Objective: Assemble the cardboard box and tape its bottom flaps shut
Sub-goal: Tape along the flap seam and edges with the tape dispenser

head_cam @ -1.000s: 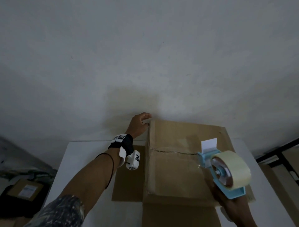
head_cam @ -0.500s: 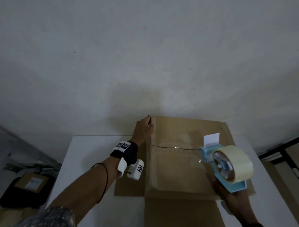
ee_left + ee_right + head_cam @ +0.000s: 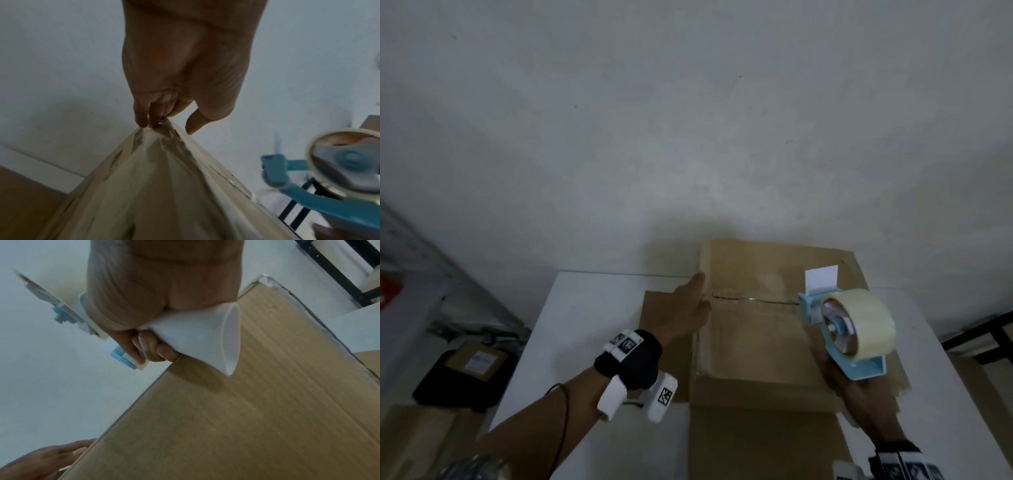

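Head view — right hand grips dispenser.

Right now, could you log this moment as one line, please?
left hand steadies cardboard box | right hand grips tape dispenser | seam untaped

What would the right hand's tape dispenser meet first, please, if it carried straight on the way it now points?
Probably the cardboard box top along its seam, then the left hand at the box's left edge; depth is uncertain.

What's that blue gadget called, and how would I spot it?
Start at the white table and its brown cardboard box. Over the box's right side, the right hand grips a tape dispenser. It is the only light blue object, carrying a fat roll of pale tape.
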